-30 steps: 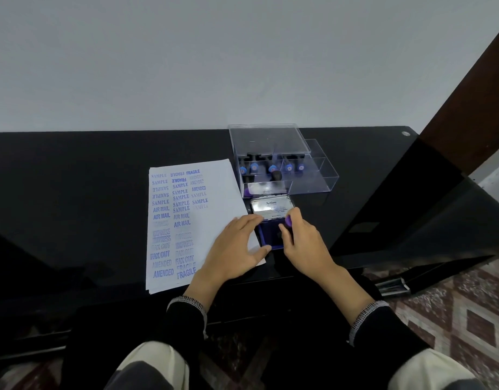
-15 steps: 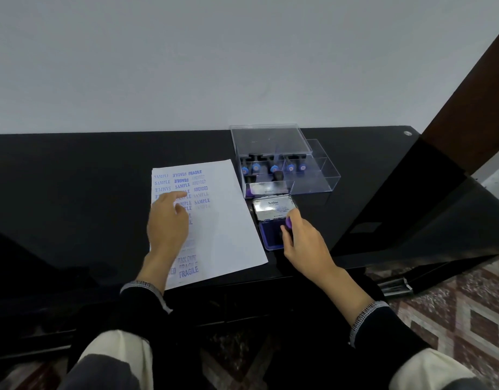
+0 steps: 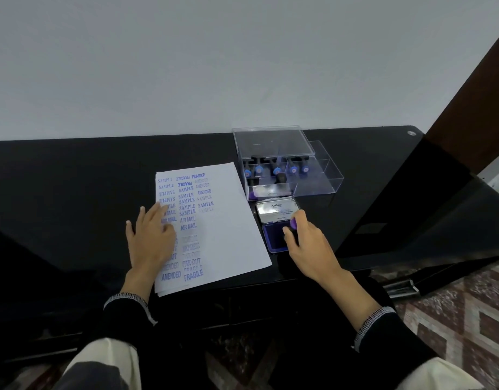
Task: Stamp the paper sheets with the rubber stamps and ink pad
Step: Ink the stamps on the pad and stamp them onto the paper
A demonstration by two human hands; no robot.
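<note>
A stack of white paper sheets (image 3: 228, 220) lies on the black table (image 3: 74, 178), its left half covered in blue stamped words. My left hand (image 3: 150, 240) rests flat on the sheet's left edge, fingers straight. Right of the paper sits the ink pad (image 3: 273, 237), its silver lid (image 3: 276, 211) flipped open behind the blue pad. My right hand (image 3: 307, 249) grips a rubber stamp with a purple knob (image 3: 294, 223) and holds it down on the pad. The stamp's base is hidden by my fingers.
A clear plastic box (image 3: 287, 161) behind the ink pad holds several more stamps with blue knobs. The table's front edge runs just under the paper. A dark wooden panel (image 3: 473, 102) rises at the right, and patterned floor (image 3: 453, 319) lies below.
My left hand went from beside the ink pad across the paper to its left edge. My right hand has stayed on the ink pad with the stamp.
</note>
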